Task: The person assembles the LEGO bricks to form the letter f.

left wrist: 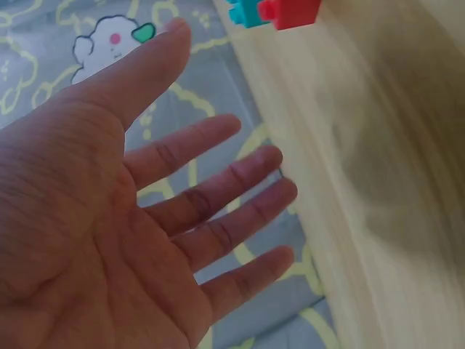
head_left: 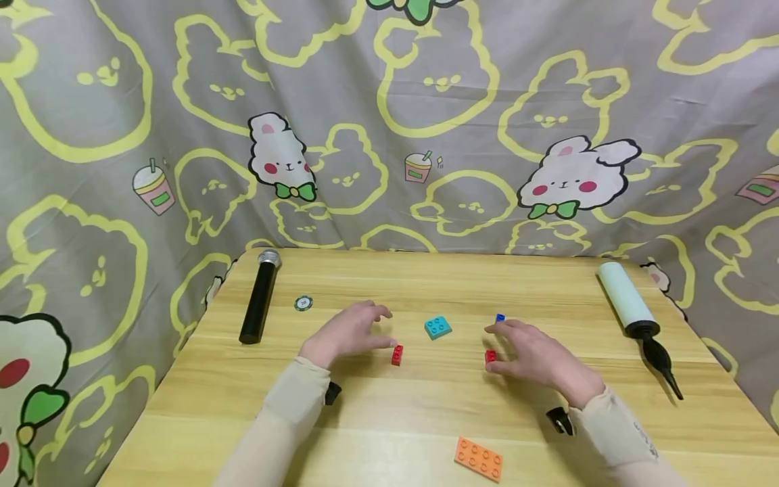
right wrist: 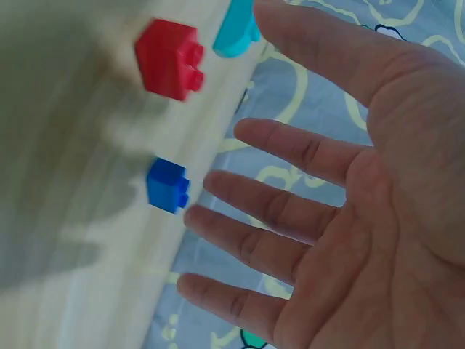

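Note:
In the head view my left hand (head_left: 353, 329) hovers over the table, its thumb near a small red brick (head_left: 397, 355). The left wrist view shows that palm with fingers spread and nothing in them. My right hand (head_left: 535, 355) is likewise spread, above a second red brick (head_left: 490, 356) and a small blue brick (head_left: 500, 318). The right wrist view shows both the red brick (right wrist: 168, 59) and blue brick (right wrist: 167, 185) apart from the fingers. Between the hands lies a teal brick (head_left: 437, 327) with studs up.
An orange brick (head_left: 479, 459) lies near the front of the wooden table (head_left: 389, 419). At left are a black microphone (head_left: 260, 297) and a poker chip (head_left: 303, 303). A white and black hand pump (head_left: 629, 304) lies at right. A patterned curtain (head_left: 365, 88) hangs behind.

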### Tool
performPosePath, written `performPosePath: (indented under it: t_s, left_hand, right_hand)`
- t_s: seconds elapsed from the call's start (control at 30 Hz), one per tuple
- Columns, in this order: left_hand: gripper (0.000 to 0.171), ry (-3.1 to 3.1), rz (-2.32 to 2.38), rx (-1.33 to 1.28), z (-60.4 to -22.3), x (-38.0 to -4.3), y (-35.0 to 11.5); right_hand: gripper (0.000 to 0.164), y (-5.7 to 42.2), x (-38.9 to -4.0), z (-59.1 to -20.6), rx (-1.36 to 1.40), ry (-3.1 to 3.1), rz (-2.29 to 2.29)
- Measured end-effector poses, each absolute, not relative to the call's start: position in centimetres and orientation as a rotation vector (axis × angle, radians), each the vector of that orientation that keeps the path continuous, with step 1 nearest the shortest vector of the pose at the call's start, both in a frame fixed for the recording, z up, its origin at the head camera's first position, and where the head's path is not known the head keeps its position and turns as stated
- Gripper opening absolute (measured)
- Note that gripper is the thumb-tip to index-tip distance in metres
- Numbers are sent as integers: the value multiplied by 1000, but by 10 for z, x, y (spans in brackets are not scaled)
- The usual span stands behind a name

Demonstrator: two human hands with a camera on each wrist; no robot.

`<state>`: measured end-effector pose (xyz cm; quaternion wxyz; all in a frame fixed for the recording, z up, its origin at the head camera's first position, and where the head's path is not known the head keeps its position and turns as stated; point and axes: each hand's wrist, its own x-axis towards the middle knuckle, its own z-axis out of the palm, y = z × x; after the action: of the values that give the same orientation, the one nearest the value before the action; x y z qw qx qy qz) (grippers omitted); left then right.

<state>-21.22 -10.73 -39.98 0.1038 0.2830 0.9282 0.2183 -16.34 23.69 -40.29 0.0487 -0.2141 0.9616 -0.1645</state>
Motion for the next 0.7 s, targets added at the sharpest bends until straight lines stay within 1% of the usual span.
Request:
performPosePath:
  t_s: [0.13,0.2,0.43,0.57,0.7]
  left_hand:
    - [52,2731,626,840,-409,-209,-102]
    - [52,2723,609,837,-414,-207,-100]
    - [52,2754,520,875,-425,-205,-93]
    - [44,2766,522,922,-425,-204,-91]
    - [33,2771,509,949,-425,-203,-90]
  right_hand:
    - [70,235,-163,-413,-645,2909,-480]
    - [67,235,-164,-417,-642,2903,-471]
    - [46,236,-165,-425,-653,2944,-467]
    - [33,235,-165,-426,-629,2964,-450]
    - [28,234,-163,-426,-618,2965,-438]
